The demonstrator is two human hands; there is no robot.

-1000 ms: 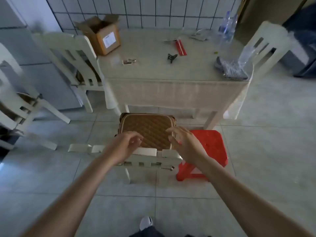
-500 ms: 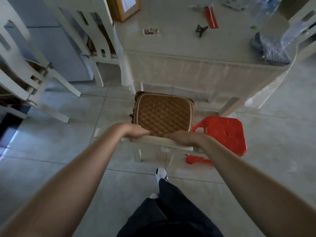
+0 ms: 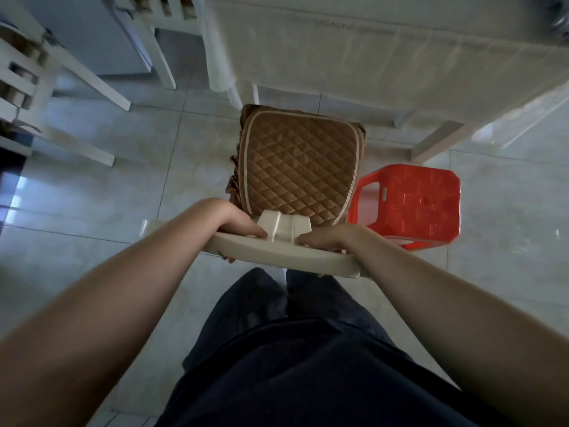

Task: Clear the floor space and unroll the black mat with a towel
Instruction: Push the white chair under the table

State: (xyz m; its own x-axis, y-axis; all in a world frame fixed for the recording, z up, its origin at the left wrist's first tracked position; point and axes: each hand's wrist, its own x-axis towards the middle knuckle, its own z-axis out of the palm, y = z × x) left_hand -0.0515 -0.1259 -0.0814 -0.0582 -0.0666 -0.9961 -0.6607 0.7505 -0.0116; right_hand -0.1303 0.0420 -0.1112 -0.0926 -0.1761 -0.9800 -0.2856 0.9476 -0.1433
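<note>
A cream chair stands right in front of me, its top rail [image 3: 286, 252] seen from above. A brown quilted cushion [image 3: 297, 167] lies on its seat. My left hand [image 3: 234, 224] grips the rail left of the centre piece, fingers curled under it. My right hand [image 3: 326, 240] grips the rail on the right side. No black mat or towel is in view.
A red plastic stool [image 3: 418, 204] stands on the tiled floor just right of the chair. A table with a beige cloth [image 3: 385, 57] is beyond it. Two more cream chairs [image 3: 40, 97] stand at the left and far left. My dark trousers fill the bottom.
My hands went from hovering over the chair back to gripping its top rail. I have stepped closer and now look almost straight down; the tabletop has left the view.
</note>
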